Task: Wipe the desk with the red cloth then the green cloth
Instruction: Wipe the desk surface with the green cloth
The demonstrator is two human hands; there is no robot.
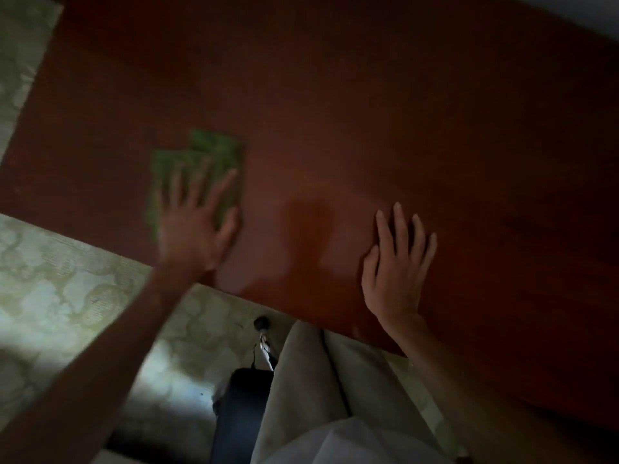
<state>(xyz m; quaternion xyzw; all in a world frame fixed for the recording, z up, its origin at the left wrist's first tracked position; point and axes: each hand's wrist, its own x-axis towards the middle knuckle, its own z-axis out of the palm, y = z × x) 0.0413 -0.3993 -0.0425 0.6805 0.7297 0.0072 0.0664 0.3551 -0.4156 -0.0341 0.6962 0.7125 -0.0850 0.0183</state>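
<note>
A green cloth point(214, 152) lies flat on the dark reddish-brown desk point(368, 112), toward its left side. My left hand point(196, 222) presses down on the cloth with fingers spread; the hand and cloth are blurred by motion. My right hand point(397, 266) rests flat on the bare desk near its front edge, fingers apart, holding nothing. No red cloth is in view.
The desk's front edge runs diagonally from left to lower right. Below it are a pale patterned floor point(67, 283), my legs in light trousers point(321, 380) and a dark object point(241, 396) on the floor. The scene is dim.
</note>
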